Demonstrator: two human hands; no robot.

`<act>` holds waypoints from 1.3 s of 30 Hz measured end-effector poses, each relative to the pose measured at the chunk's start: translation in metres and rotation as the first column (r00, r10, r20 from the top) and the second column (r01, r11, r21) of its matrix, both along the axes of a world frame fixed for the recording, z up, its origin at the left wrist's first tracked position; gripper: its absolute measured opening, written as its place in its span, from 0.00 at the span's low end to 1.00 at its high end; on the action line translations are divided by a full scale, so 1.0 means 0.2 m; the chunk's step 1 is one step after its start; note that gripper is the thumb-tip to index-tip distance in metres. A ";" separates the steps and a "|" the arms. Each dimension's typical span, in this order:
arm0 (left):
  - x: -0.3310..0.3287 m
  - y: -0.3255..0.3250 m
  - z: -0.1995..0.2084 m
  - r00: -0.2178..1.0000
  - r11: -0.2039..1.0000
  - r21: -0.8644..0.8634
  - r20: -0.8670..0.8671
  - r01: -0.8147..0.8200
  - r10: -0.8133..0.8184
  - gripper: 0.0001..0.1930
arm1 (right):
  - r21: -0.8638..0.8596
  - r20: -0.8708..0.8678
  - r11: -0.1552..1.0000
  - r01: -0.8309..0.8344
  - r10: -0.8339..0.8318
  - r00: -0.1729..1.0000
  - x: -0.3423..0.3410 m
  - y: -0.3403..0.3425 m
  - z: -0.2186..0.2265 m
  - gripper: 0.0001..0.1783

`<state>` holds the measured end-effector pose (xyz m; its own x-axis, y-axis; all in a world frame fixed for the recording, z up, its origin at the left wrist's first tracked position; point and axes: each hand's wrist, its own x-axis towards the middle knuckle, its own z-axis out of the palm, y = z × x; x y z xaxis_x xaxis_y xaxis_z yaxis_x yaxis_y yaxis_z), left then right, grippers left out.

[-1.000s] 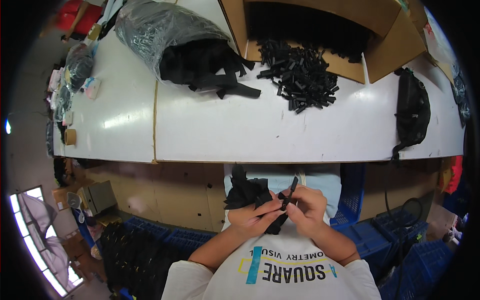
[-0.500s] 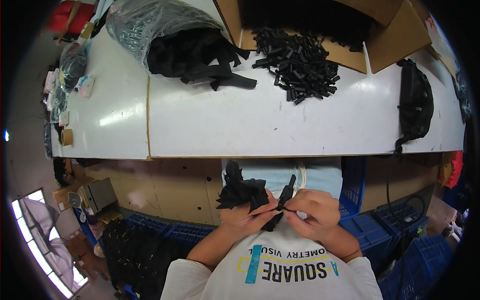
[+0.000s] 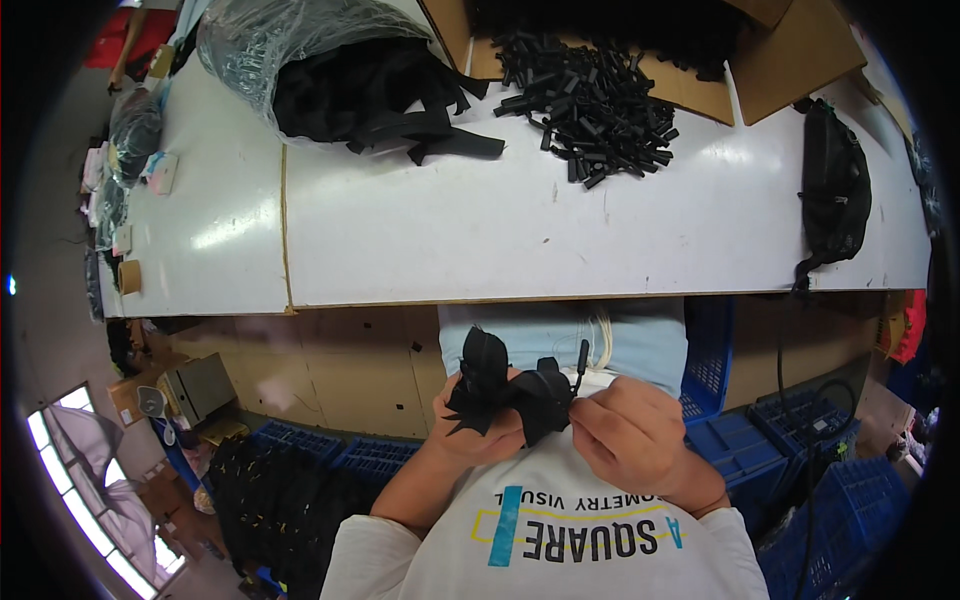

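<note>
Black strips (image 3: pixel 487 370) in front of shirt (image 3: pixel 590 510), clasped in left hand (image 3: pixel 462 432), small clip (image 3: pixel 582 366) upright beside them, right hand (image 3: pixel 632 430) pinched just below clip — held part hidden, beyond: table (image 3: pixel 400 240) with clip pile (image 3: pixel 595 115), plastic bag (image 3: pixel 255 50), carton (image 3: pixel 800 65), pouch (image 3: pixel 835 185)

Up along the table's (image 3: pixel 450 240) far edge, plastic bag (image 3: pixel 300 40) left of centre, strips (image 3: pixel 345 95) poking from its mouth; right of them, the heap of small parts (image 3: pixel 595 115), spread before the open box (image 3: pixel 795 65)! Pouch (image 3: pixel 836 185) by the right edge, tape roll (image 3: pixel 129 277) at the near left corner. Before the near edge, strip bundle (image 3: pixel 545 405) between left hand (image 3: pixel 455 425) and right hand (image 3: pixel 635 430), crates (image 3: pixel 735 455) below to the right.
</note>
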<state>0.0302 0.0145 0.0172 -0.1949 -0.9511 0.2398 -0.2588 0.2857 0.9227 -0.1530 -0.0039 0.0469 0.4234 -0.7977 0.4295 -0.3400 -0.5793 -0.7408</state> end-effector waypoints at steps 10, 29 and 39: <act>0.05 0.04 -0.08 1.000 1.000 0.002 0.016 0.026 -0.026 0.13 | 0.027 0.018 0.996 0.088 -0.089 0.996 0.03 0.02 0.00 0.16; -0.02 -0.05 0.04 0.998 0.999 0.006 0.019 0.052 -0.052 0.10 | 0.131 0.154 0.991 -0.012 -0.009 0.988 -0.01 0.00 -0.02 0.18; -0.02 -0.03 0.02 0.992 0.993 0.000 0.030 0.120 -0.120 0.14 | 0.112 0.170 0.993 -0.025 0.006 0.985 0.00 -0.01 0.00 0.16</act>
